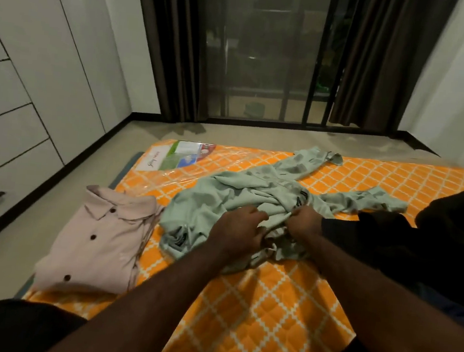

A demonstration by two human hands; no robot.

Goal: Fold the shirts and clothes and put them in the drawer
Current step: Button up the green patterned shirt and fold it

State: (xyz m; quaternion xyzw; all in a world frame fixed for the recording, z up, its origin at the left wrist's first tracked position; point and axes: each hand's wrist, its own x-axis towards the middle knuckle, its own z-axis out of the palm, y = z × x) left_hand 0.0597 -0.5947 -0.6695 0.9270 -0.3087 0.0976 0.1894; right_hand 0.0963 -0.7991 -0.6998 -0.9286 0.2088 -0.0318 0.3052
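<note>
Head view: both hands, left hand [238, 228] and right hand [304, 223], grip green shirt [222, 200]; drawers [3, 134] apparently closed.

Two hands [236, 230] [304, 222], one green garment [222, 200], one folded pink shirt [97, 245], one dark pile [418, 244].

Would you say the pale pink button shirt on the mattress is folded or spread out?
Folded: the pink shirt lies as a compact rectangle, collar up, sleeves tucked away.
</note>
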